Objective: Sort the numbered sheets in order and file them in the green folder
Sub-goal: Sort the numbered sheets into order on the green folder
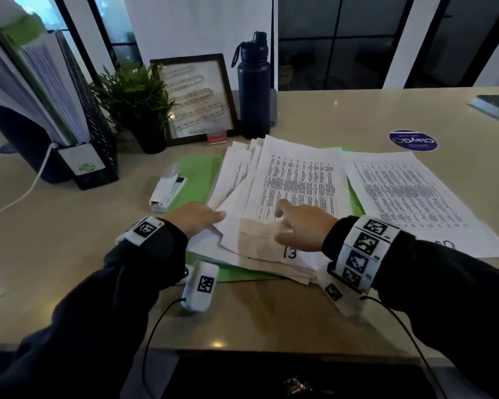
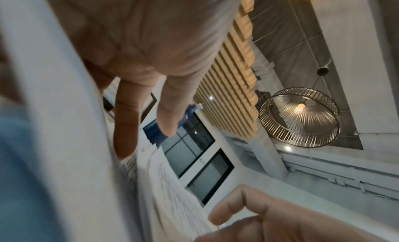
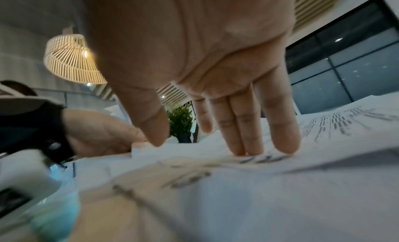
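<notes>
Sorting looks barely begun: nearest us, the right hand (image 1: 303, 227) lies flat on the loose pile of numbered sheets (image 1: 285, 194), straight fingers (image 3: 248, 136) close together and pressing down just above a handwritten 13. The left hand (image 1: 195, 218) rests, fingers extended, at the pile's left edge. Beneath it all lies the green folder (image 1: 198, 174), open, nothing filed. One single sheet (image 1: 409, 194) lies apart to the right.
</notes>
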`<state>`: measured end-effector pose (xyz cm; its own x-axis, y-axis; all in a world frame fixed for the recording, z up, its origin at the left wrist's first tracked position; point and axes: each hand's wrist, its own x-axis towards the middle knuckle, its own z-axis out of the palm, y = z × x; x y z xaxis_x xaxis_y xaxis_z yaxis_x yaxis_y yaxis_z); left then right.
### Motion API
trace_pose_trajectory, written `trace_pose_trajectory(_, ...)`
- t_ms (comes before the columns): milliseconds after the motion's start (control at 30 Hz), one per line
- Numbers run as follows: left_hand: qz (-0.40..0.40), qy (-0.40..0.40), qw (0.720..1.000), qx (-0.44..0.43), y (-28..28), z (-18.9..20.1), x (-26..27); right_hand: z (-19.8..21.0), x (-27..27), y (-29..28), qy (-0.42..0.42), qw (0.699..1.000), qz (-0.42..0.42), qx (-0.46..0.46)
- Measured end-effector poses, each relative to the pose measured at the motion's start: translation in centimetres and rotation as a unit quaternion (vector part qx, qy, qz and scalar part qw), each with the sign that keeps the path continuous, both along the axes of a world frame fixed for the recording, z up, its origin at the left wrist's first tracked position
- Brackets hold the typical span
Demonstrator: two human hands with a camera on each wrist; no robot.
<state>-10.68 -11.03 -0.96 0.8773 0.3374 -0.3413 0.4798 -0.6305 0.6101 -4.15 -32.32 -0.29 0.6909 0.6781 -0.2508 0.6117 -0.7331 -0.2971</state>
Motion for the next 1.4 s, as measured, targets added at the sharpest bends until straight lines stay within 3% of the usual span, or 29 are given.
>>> trace_pose_trajectory(133, -0.012, -0.005, 1.0, 0.028, -1.0, 0.3, 1.6, -2.2, -1.6, 0.1, -0.064, 0.993, 0.063, -0.077)
trace_pose_trajectory(200, 0.037, -0.063, 0.993, -0.091, -1.6, 0.7, 2.5, -2.9, -2.1, 0.7, -0.08, 0.991, 0.065, -0.089)
trace_pose_trajectory(300, 0.106, -0.111, 0.941, -0.302, -2.0, 1.6, 3.0, -1.9, -1.2, 1.1, -0.091, 0.992, 0.038, -0.079)
trace_pose_trajectory(367, 0.107, -0.112, 0.927, -0.341, -2.1, 1.9, 2.9, -1.0, -0.1, 0.7, -0.079, 0.996, 0.003, -0.034)
trace_pose_trajectory(433, 0.105, -0.123, 0.94, -0.299, -1.8, 2.0, 2.9, -0.3, 1.3, -0.3, -0.054, 0.999, -0.005, -0.005)
trace_pose_trajectory(533, 0.069, -0.1, 0.978, -0.168, -0.5, 1.1, 2.4, 0.1, 3.4, -2.2, -0.022, 0.998, 0.019, 0.056)
trace_pose_trajectory(633, 0.038, -0.068, 0.991, -0.109, 0.3, 0.0, 2.0, -0.1, 4.6, -3.3, 0.01, 0.992, 0.017, 0.125)
trace_pose_trajectory(767, 0.077, -0.095, 0.985, -0.122, 0.7, -0.5, 2.0, -0.5, 4.5, -3.8, 0.07, 0.992, 0.049, 0.094)
trace_pose_trajectory(867, 0.076, -0.078, 0.991, -0.083, 1.1, -0.3, 1.9, -0.6, 3.7, -4.4, 0.11, 0.991, 0.064, 0.041)
trace_pose_trajectory(1067, 0.072, -0.079, 0.994, 0.009, 1.8, -0.4, 2.0, -1.7, 2.5, -5.5, -0.003, 0.984, 0.106, -0.144)
trace_pose_trajectory(1267, 0.077, -0.123, 0.989, 0.002, 1.2, 0.2, 2.1, -2.5, 0.9, -4.6, -0.068, 0.977, 0.086, -0.181)
trace_pose_trajectory(1400, 0.067, -0.139, 0.987, 0.041, 0.7, 0.7, 1.7, -1.6, 0.9, -3.5, -0.121, 0.982, 0.059, -0.131)
